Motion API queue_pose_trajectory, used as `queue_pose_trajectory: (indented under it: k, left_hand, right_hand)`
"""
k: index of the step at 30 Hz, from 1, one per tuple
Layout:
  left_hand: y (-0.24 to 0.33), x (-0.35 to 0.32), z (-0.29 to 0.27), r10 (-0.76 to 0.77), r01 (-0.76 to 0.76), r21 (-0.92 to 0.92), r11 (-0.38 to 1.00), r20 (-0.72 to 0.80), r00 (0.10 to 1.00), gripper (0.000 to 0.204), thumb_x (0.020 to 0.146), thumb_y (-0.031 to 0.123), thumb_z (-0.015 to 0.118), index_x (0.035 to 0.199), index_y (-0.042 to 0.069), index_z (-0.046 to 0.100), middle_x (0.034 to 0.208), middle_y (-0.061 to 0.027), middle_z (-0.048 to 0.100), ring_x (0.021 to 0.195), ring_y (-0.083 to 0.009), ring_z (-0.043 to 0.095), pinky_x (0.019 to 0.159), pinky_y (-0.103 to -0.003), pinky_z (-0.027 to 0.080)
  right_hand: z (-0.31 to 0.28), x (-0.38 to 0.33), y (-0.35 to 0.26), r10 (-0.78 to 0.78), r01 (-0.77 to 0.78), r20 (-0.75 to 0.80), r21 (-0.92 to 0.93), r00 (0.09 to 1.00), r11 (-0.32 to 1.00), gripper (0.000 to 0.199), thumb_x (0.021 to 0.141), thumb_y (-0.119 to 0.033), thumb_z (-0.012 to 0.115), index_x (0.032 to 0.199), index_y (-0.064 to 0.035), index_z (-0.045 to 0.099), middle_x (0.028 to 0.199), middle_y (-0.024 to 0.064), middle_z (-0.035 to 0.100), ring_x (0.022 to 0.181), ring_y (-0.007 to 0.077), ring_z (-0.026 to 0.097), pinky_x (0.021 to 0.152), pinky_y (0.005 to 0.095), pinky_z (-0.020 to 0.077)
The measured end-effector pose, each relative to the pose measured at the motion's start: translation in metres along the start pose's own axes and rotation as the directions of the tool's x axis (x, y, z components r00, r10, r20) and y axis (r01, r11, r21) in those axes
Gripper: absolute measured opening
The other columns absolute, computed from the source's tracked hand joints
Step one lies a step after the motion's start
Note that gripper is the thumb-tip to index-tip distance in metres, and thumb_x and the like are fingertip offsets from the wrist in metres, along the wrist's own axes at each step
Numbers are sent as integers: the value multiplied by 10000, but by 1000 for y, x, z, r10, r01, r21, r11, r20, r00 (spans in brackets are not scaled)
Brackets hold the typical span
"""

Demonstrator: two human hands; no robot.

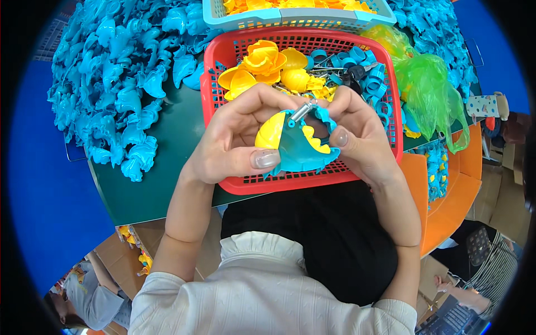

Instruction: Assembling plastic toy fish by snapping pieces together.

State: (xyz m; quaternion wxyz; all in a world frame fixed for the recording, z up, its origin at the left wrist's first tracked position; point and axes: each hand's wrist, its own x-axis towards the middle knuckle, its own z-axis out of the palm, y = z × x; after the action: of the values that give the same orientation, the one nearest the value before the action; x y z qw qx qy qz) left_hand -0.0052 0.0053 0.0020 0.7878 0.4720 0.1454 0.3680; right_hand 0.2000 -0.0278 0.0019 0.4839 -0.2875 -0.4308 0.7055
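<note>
Between both hands, above the front of a red basket [304, 181], is a blue and yellow plastic toy part [304, 148] with a scalloped yellow edge. My left hand [231, 137] grips its yellow side, thumb across the front. My right hand [360, 131] pinches its right end between thumb and fingers. A small metal spring [302, 112] sits at the part's top edge, close to the fingertips. Inside the basket, behind my hands, lie yellow shell pieces [262, 60] and blue rings [374, 84], with some dark and metal bits among them.
Heaps of blue plastic parts [114, 72] cover the left and far right of the green table [167, 184]. A light blue basket [268, 19] of yellow pieces stands behind. Green plastic bags [430, 89] lie right of the red basket, near an orange bin [455, 190]. Other people sit at both lower sides.
</note>
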Motion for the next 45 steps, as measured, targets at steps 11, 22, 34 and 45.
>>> queue_pose_trajectory:
  k: [11,22,34,45]
  left_hand:
    - [-15,10,2,346,-258,471,844,-108,932,574,705,55,751,1158,38,400,1199,-158,522,1102,-220,535,897,-327,462]
    - [-11,9,3,325,-276,509,816,-9,946,576,685,54,750,1151,19,413,1214,-239,500,1163,-292,490,974,-384,419]
    - [-20,13,3,407,-280,606,745,-78,910,564,697,65,758,1166,-13,455,1159,-138,521,1070,-225,534,912,-336,445]
    - [-22,1,-3,410,-62,797,601,-241,880,423,857,9,537,1252,-5,386,1205,-141,493,1098,-205,494,945,-326,392]
  right_hand:
    - [12,-8,-3,-303,220,-220,-335,927,916,742,763,-87,691,1347,54,255,1325,186,384,1211,276,420,989,393,388]
    - [9,-8,3,-272,237,-120,-245,955,940,714,733,-14,709,1323,56,313,1260,110,374,1214,268,414,966,383,426]
    - [-6,-11,5,-231,207,-112,-190,967,960,668,785,-83,650,1341,40,301,1313,137,383,1212,258,407,999,387,364]
    - [-3,-9,14,-451,357,-79,-498,889,790,616,691,-61,713,1231,5,426,1153,142,464,1062,262,531,866,342,490]
